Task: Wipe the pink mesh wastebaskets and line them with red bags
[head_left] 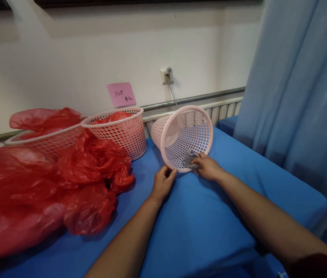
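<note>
A pink perforated plastic wastebasket (pixel 167 133) lies tipped on its side on the blue-covered bed (pixel 198 216), its round mouth facing me. With its fingers and thumb, my left hand (pixel 163 183) grips the lower left of the rim. My right hand (pixel 208 166) is closed on a crumpled grey cloth (pixel 190 160), which rests against the inside of the basket at the lower rim. Part of the cloth is hidden behind the fingers.
Red plastic bags (pixel 91 166) are heaped on the left. Behind them stand a second pink basket (pixel 117 129) and another pink basket (pixel 50 139), both with red plastic inside. A pink note (pixel 121 94), a socket (pixel 167 76) and a pipe line the wall. A blue curtain (pixel 293 85) hangs right.
</note>
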The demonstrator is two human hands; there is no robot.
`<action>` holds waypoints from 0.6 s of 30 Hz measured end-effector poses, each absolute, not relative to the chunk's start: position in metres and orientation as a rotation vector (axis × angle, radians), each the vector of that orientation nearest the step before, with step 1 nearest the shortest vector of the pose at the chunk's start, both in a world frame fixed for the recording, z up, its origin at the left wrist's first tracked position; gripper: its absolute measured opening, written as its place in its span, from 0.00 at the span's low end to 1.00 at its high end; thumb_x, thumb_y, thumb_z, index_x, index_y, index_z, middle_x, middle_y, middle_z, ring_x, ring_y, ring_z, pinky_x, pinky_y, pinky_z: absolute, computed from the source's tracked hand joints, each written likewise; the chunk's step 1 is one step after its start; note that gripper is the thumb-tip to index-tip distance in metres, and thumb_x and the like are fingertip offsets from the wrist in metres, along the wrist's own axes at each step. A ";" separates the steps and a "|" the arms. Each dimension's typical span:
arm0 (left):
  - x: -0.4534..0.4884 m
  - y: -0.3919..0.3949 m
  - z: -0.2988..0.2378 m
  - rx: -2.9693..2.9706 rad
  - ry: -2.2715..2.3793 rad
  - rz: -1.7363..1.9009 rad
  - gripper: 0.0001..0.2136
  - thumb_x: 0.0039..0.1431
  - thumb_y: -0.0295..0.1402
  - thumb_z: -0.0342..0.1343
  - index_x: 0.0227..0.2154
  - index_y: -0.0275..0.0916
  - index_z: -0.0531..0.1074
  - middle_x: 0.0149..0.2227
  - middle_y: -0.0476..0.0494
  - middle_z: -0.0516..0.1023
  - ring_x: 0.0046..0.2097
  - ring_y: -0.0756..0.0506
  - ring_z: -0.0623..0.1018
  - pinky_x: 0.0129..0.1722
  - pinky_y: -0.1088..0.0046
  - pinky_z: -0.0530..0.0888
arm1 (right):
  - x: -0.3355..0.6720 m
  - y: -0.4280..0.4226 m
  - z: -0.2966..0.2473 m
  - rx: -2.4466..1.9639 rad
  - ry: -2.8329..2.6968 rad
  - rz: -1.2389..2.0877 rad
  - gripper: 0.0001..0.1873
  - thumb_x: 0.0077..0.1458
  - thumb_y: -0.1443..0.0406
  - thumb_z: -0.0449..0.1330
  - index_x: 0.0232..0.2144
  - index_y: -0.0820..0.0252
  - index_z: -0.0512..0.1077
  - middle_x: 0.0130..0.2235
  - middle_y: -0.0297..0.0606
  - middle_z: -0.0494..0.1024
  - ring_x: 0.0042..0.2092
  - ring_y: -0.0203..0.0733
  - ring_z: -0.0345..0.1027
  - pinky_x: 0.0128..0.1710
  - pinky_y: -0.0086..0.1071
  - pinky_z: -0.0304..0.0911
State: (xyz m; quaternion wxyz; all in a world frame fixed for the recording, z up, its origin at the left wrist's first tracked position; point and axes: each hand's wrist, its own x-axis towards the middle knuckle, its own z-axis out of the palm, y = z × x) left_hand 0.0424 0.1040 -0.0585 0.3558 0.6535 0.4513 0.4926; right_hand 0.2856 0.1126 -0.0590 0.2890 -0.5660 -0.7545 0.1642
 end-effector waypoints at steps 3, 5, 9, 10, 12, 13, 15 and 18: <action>0.045 0.105 -0.067 1.708 1.116 1.190 0.15 0.53 0.42 0.65 0.37 0.36 0.79 0.36 0.43 0.84 0.37 0.44 0.80 0.40 0.67 0.77 | 0.268 0.110 -0.066 -1.286 -2.081 0.588 0.23 0.48 0.76 0.64 0.45 0.51 0.79 0.45 0.35 0.73 0.47 0.40 0.70 0.50 0.32 0.66; 0.044 0.106 -0.068 1.711 1.115 1.202 0.14 0.54 0.42 0.64 0.37 0.36 0.78 0.36 0.44 0.84 0.38 0.44 0.80 0.41 0.67 0.77 | 0.271 0.113 -0.068 -1.271 -2.042 0.618 0.23 0.48 0.77 0.63 0.44 0.52 0.79 0.44 0.35 0.73 0.47 0.40 0.70 0.51 0.33 0.66; 0.038 0.105 -0.059 1.699 1.165 1.304 0.12 0.58 0.42 0.62 0.31 0.37 0.74 0.30 0.49 0.79 0.33 0.48 0.76 0.37 0.72 0.73 | 0.300 0.122 -0.062 -1.627 -1.834 0.422 0.23 0.51 0.78 0.59 0.45 0.52 0.78 0.45 0.40 0.73 0.44 0.42 0.70 0.48 0.35 0.66; 0.038 0.104 -0.056 1.695 1.173 1.325 0.12 0.59 0.42 0.61 0.30 0.38 0.73 0.29 0.50 0.77 0.32 0.49 0.75 0.36 0.73 0.72 | 0.305 0.123 -0.060 -1.683 -1.791 0.385 0.22 0.52 0.77 0.58 0.46 0.53 0.78 0.46 0.41 0.73 0.44 0.43 0.70 0.47 0.35 0.65; 0.038 0.103 -0.054 1.693 1.176 1.340 0.12 0.59 0.42 0.61 0.29 0.38 0.72 0.28 0.51 0.76 0.31 0.50 0.74 0.35 0.74 0.71 | 0.307 0.121 -0.058 -1.669 -1.807 0.396 0.21 0.52 0.77 0.58 0.45 0.53 0.78 0.45 0.42 0.73 0.43 0.43 0.70 0.46 0.34 0.65; 0.039 0.102 -0.054 1.694 1.172 1.335 0.12 0.59 0.42 0.61 0.29 0.38 0.73 0.28 0.51 0.77 0.31 0.49 0.74 0.35 0.73 0.72 | 0.303 0.119 -0.058 -1.628 -1.852 0.424 0.21 0.51 0.77 0.60 0.44 0.53 0.79 0.45 0.41 0.73 0.43 0.42 0.70 0.46 0.34 0.65; 0.041 0.102 -0.057 1.693 1.161 1.314 0.13 0.58 0.43 0.61 0.33 0.37 0.75 0.31 0.48 0.80 0.34 0.48 0.77 0.38 0.71 0.74 | 0.287 0.114 -0.060 -1.481 -1.955 0.532 0.21 0.49 0.76 0.62 0.43 0.52 0.80 0.43 0.37 0.73 0.43 0.40 0.70 0.47 0.32 0.66; 0.042 0.104 -0.061 1.684 1.153 1.288 0.16 0.57 0.43 0.62 0.40 0.36 0.76 0.40 0.42 0.83 0.40 0.44 0.80 0.44 0.66 0.76 | 0.265 0.108 -0.065 -1.215 -2.006 0.756 0.23 0.47 0.76 0.64 0.45 0.52 0.79 0.44 0.33 0.73 0.45 0.39 0.70 0.49 0.32 0.67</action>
